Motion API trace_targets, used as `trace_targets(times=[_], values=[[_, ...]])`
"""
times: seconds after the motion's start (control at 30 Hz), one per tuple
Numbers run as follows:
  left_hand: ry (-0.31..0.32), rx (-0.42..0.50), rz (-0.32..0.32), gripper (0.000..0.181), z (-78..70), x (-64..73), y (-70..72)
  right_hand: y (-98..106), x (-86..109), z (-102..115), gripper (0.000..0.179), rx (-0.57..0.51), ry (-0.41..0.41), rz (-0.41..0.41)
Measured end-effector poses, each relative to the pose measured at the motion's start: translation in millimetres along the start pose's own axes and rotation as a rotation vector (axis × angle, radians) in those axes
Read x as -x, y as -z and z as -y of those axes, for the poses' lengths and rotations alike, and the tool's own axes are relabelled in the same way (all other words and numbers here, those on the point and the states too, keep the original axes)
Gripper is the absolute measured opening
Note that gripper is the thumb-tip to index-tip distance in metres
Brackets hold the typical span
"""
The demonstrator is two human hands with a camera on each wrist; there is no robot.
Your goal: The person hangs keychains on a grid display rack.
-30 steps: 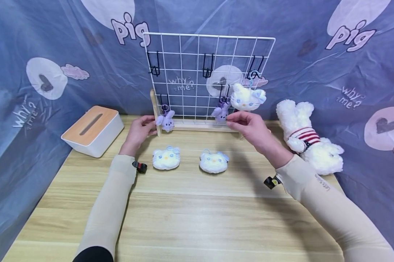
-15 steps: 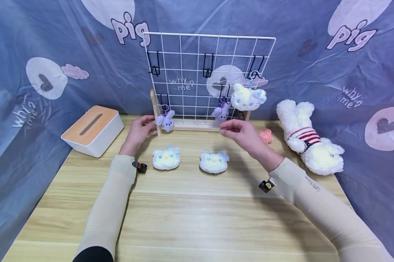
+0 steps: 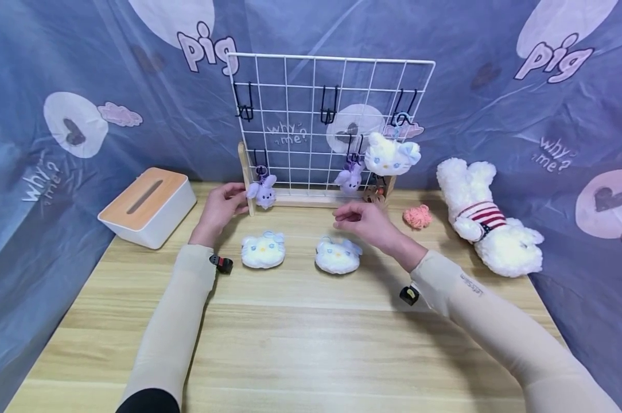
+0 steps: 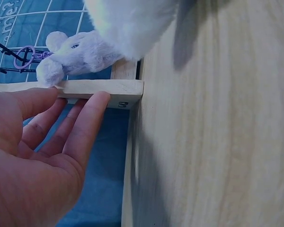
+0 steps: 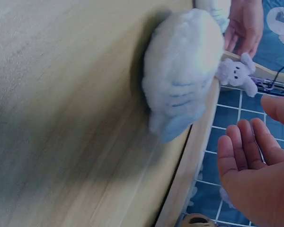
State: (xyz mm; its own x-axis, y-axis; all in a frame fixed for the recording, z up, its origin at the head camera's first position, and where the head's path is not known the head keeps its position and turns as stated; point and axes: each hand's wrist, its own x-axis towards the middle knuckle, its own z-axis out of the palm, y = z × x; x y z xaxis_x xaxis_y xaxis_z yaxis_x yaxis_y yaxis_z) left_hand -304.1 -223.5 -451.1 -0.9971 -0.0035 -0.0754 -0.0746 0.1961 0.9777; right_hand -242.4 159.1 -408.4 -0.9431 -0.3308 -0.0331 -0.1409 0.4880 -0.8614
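My left hand (image 3: 220,209) pinches the left wooden post (image 4: 99,89) of the white grid rack (image 3: 313,57), thumb and fingers at opposite sides. Just beside it a purple bunny keychain (image 3: 265,194) hangs on a black hook. My right hand (image 3: 365,225) holds nothing; its fingers are loosely bent, above and beyond a white cat-face plush with blue bow (image 3: 337,258). Another white cat-face plush (image 3: 262,252) lies to its left. A second purple bunny keychain (image 3: 349,179) hangs behind my right hand. At the upper right hook hangs a third cat-face plush (image 3: 391,156).
A brown plush (image 3: 374,194) hangs low at the rack's right. A fuzzy coral piece (image 3: 418,217) lies on the wooden table (image 3: 300,344). A white stuffed animal in a striped shirt (image 3: 489,221) lies right; a wood-topped tissue box (image 3: 146,201) stands left.
My right hand has moved from beside the right-hand bunny down, left and nearer, away from the rack, uncovering the coral piece and the brown plush. My left hand stays at the post.
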Motion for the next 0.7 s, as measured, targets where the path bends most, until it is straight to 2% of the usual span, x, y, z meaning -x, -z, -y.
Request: trace_targets(times=[0.23, 0.47, 0.7], values=[[-0.003, -0.003, 0.0, 0.044, -0.8, 0.0, -2.2, -9.1, -9.1, -6.5, 0.035, 0.104, 0.035, 0.034], [0.0, -0.006, 0.0, 0.043, -1.2, 0.5, -2.0, -16.7, -18.1, -9.4, 0.031, 0.204, 0.054, 0.033], [-0.004, -0.016, -0.008, 0.043, 0.5, 0.5, -0.6, -20.6, -23.9, -13.0, 0.031, 0.204, 0.005, 0.085]])
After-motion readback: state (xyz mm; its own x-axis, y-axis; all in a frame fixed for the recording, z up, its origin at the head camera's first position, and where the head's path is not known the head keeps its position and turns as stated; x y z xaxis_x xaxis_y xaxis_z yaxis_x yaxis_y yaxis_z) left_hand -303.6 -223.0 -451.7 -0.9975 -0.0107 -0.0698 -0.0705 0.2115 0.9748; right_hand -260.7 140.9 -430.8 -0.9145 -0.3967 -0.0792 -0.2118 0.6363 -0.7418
